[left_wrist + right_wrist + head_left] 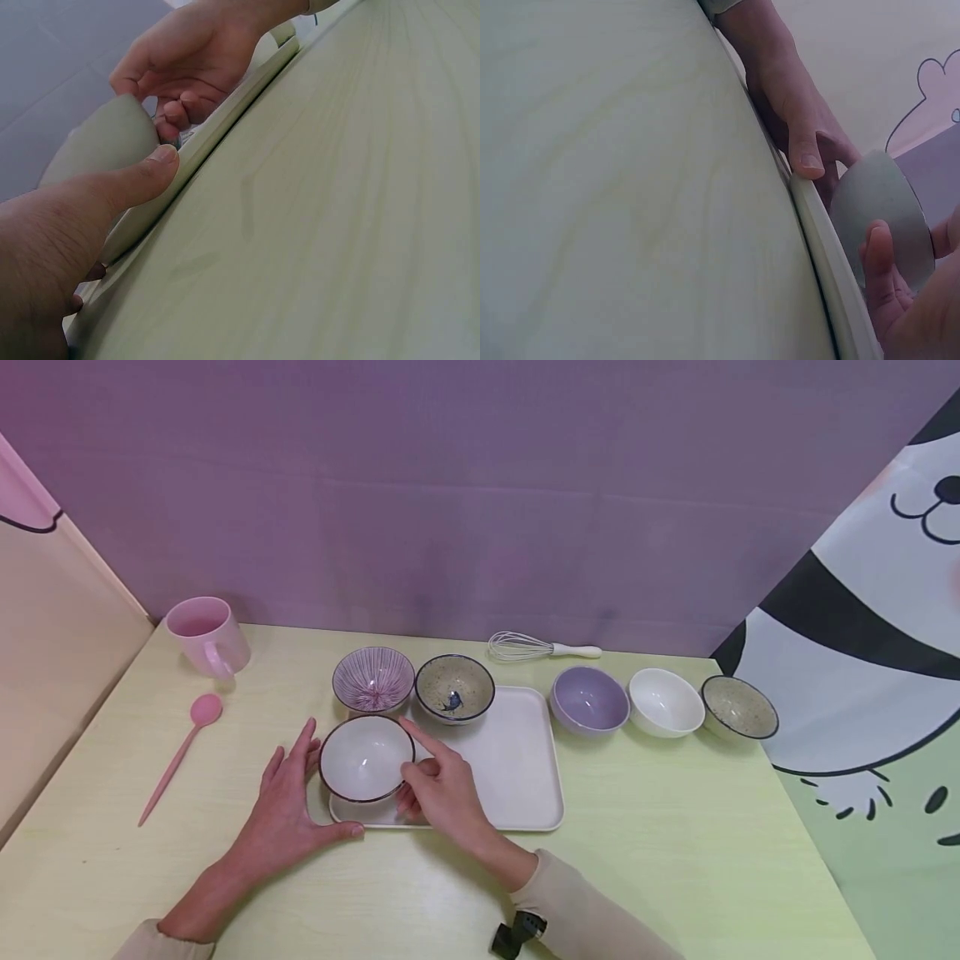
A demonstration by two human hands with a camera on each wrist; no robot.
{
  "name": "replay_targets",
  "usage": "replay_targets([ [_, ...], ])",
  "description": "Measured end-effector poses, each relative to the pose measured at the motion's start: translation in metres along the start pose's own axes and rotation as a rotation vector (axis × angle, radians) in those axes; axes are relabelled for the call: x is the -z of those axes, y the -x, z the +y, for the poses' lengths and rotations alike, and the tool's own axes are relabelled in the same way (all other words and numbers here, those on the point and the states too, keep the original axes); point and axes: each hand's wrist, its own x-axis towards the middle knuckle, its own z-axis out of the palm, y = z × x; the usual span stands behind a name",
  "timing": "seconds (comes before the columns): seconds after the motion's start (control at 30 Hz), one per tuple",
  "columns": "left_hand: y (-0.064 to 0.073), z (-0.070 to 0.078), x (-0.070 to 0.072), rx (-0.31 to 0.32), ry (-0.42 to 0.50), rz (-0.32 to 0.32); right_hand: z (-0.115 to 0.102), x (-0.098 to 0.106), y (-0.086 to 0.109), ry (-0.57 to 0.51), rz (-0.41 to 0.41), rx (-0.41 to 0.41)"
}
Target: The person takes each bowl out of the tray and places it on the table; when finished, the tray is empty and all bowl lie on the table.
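Note:
A white bowl with a dark rim stands over the front left corner of the white tray. My right hand grips its right side, with the thumb at the rim and the index finger stretched along it. My left hand is spread around the bowl's left side, its fingers fairly straight and its thumb at the tray's front edge. Behind the bowl are a purple-striped bowl and a speckled bowl with a blue motif, both at the tray's back left. The right wrist view shows the bowl's outer wall between both hands.
To the right of the tray stand a purple bowl, a white bowl and a tilted speckled bowl. A whisk lies behind the tray. At the left are a pink mug and a pink spoon.

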Motion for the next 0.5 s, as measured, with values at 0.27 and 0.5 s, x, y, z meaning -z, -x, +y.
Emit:
replay_targets([
  [0.27, -0.001, -0.001, -0.001, -0.005, 0.001, -0.01, -0.013, 0.019, 0.009, -0.006, 0.028, 0.04],
  [0.5, 0.0, -0.002, 0.0, -0.02, -0.03, -0.026, -0.017, 0.045, 0.016, 0.02, 0.071, 0.052],
])
